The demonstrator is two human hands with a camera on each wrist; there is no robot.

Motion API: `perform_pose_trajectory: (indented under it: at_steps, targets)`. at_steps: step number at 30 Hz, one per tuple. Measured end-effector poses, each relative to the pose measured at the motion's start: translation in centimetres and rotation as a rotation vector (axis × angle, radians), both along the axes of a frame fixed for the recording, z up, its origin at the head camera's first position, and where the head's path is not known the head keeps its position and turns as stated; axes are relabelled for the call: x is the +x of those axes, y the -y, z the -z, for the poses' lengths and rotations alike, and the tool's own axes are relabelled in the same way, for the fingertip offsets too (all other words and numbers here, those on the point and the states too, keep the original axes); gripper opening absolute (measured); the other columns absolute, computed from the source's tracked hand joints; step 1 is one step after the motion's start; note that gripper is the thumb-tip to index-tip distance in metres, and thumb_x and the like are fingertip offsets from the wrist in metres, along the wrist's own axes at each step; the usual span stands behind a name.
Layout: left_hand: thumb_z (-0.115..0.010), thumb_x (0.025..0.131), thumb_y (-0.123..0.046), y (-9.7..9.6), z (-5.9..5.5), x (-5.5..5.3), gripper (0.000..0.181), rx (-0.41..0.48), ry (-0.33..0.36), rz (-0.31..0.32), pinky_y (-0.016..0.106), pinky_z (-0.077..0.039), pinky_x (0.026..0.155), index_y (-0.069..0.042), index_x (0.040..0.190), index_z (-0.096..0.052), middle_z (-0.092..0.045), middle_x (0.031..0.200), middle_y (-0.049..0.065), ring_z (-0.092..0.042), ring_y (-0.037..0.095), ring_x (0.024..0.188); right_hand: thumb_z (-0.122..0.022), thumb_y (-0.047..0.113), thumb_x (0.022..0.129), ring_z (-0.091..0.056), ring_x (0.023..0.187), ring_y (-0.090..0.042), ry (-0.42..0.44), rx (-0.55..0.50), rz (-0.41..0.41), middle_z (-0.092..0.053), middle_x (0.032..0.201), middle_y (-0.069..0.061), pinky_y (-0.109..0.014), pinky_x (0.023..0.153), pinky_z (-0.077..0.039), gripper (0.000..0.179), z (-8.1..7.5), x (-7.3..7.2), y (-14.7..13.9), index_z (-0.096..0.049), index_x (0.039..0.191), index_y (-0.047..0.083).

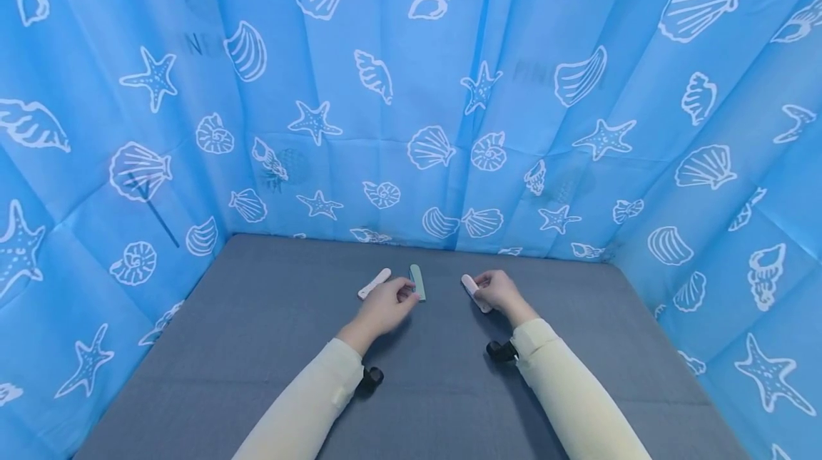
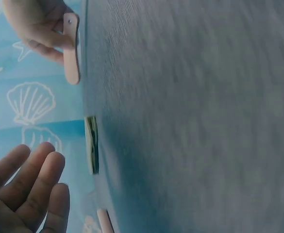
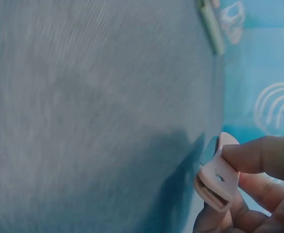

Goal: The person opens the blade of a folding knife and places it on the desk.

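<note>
My right hand pinches a slim pink piece between thumb and fingers. One end is rounded; a small hole and a narrow slot show near the other end in the right wrist view, and I cannot tell its exact kind. The piece is tilted just over the table. A green slotted piece of similar shape lies on the tabletop. Beside it my left hand hovers with loosely bent fingers, nothing held in them. Left of the green piece lies a second pink piece, partly behind that hand.
A dark grey cloth-covered table spreads beneath both arms. Behind it and along the sides hangs a blue curtain with white shells and starfish. Black wrist cameras sit under the cream sleeves.
</note>
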State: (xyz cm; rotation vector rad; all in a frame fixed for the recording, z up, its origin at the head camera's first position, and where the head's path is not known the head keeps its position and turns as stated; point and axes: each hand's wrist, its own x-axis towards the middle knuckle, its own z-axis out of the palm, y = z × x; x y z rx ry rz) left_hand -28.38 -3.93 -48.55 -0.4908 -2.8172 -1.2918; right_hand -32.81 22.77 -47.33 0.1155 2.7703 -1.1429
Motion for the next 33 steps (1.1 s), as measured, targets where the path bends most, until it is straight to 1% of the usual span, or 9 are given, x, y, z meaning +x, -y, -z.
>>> perform_pose_trajectory:
  at_steps: [4, 6, 13, 17, 19, 25, 27, 30, 33]
  targets:
    - [-0.057, 0.103, -0.034, -0.5, 0.4, 0.2, 0.035, 0.057, -0.003, -0.017, 0.04, -0.053, 0.09, -0.011, 0.128, -0.064, -0.069, 0.111, 0.001, -0.065, 0.017, 0.102, -0.065, -0.003, 0.087, -0.065, 0.088, -0.023, -0.006, -0.098, 0.011, -0.068, 0.104, -0.02, -0.033, 0.07, -0.056, 0.03, -0.6, 0.8, 0.5, -0.065, 0.117, -0.009]
    - [-0.058, 0.103, -0.034, -0.8, 0.5, 0.3, 0.035, 0.082, -0.008, -0.034, 0.039, -0.053, 0.089, -0.012, 0.129, -0.064, -0.069, 0.111, 0.0, -0.065, 0.016, 0.101, -0.065, -0.002, 0.089, -0.064, 0.089, -0.023, 0.011, -0.157, 0.017, -0.068, 0.106, -0.02, -0.032, 0.071, -0.056, 0.031, -0.9, 1.3, 0.9, -0.064, 0.12, -0.008]
    - [-0.059, 0.102, -0.033, -2.1, 0.1, 0.7, 0.037, 0.262, -0.014, -0.074, 0.038, -0.053, 0.086, -0.012, 0.132, -0.061, -0.069, 0.112, 0.001, -0.065, 0.015, 0.098, -0.065, -0.001, 0.092, -0.063, 0.084, -0.02, 0.04, -0.332, 0.012, -0.066, 0.106, -0.019, -0.03, 0.065, -0.054, 0.032, -1.8, 2.7, 1.8, -0.061, 0.123, -0.008]
    - [-0.059, 0.102, -0.035, -3.3, 0.0, 0.7, 0.037, 0.331, -0.001, -0.089, 0.036, -0.053, 0.088, -0.013, 0.131, -0.061, -0.069, 0.115, 0.003, -0.064, 0.015, 0.101, -0.065, 0.0, 0.093, -0.062, 0.082, -0.019, 0.045, -0.423, 0.017, -0.065, 0.107, -0.017, -0.029, 0.065, -0.054, 0.034, -2.3, 3.4, 2.1, -0.059, 0.125, -0.008]
    - [-0.059, 0.102, -0.035, -4.0, 0.0, 0.7, 0.037, 0.358, 0.011, -0.088, 0.035, -0.053, 0.086, -0.013, 0.133, -0.06, -0.068, 0.116, 0.003, -0.064, 0.014, 0.099, -0.065, 0.0, 0.093, -0.062, 0.083, -0.019, 0.045, -0.467, 0.02, -0.065, 0.107, -0.017, -0.03, 0.066, -0.054, 0.036, -2.5, 3.8, 2.3, -0.058, 0.126, -0.008]
    - [-0.06, 0.102, -0.03, -5.8, -0.1, 0.6, 0.041, 0.45, 0.026, -0.094, 0.03, -0.052, 0.074, -0.013, 0.138, -0.054, -0.067, 0.116, 0.003, -0.062, 0.012, 0.086, -0.065, 0.0, 0.094, -0.062, 0.088, -0.018, 0.02, -0.557, 0.012, -0.064, 0.109, -0.016, -0.031, 0.07, -0.056, 0.038, -2.9, 4.8, 2.8, -0.055, 0.13, -0.008]
    - [-0.06, 0.102, -0.03, -6.2, -0.1, 0.6, 0.041, 0.469, 0.025, -0.098, 0.029, -0.053, 0.073, -0.013, 0.139, -0.053, -0.067, 0.116, 0.003, -0.063, 0.011, 0.086, -0.064, 0.0, 0.094, -0.062, 0.088, -0.017, 0.014, -0.587, 0.008, -0.064, 0.108, -0.015, -0.031, 0.07, -0.055, 0.038, -2.9, 5.0, 2.9, -0.054, 0.13, -0.008]
    - [-0.059, 0.103, -0.029, -6.4, 0.0, 0.6, 0.041, 0.499, 0.032, -0.093, 0.03, -0.054, 0.074, -0.009, 0.138, -0.053, -0.067, 0.116, 0.005, -0.067, 0.016, 0.089, -0.064, 0.001, 0.095, -0.063, 0.086, -0.016, 0.02, -0.629, -0.007, -0.064, 0.106, -0.012, -0.031, 0.071, -0.054, 0.039, -2.8, 5.3, 3.2, -0.053, 0.131, -0.008]
    - [-0.06, 0.102, -0.031, -6.5, 0.1, 0.6, 0.04, 0.515, 0.047, -0.091, 0.031, -0.054, 0.075, -0.009, 0.135, -0.054, -0.069, 0.112, 0.004, -0.069, 0.019, 0.091, -0.064, 0.002, 0.096, -0.063, 0.086, -0.016, 0.027, -0.66, -0.039, -0.065, 0.104, -0.009, -0.031, 0.071, -0.052, 0.039, -2.6, 5.6, 3.5, -0.052, 0.132, -0.008]
